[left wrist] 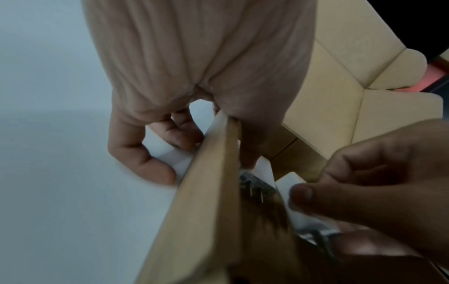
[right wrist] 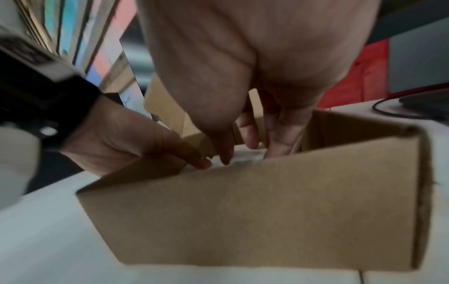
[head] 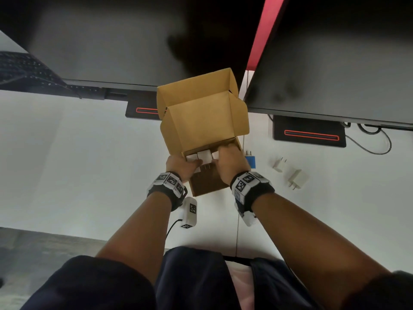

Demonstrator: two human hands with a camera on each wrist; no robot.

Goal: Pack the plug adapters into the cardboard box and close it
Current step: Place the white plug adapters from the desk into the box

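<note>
Cardboard box [head: 202,121] open on white desk [head: 67,153] | monitors [head: 335,52] behind | left hand [head: 182,167] grips box wall | right hand [head: 230,163] pinches adapter [left wrist: 295,203]

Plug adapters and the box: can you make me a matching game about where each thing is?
Things:
1. blue plug adapter
2. cardboard box lid
3. white plug adapters in a row
4. two loose white plug adapters

Places or states:
A. inside the box, under both hands
B. standing open
C. on the desk, right beside the box
D. on the desk, farther right

Pairs: 1-C, 2-B, 3-A, 4-D
</note>
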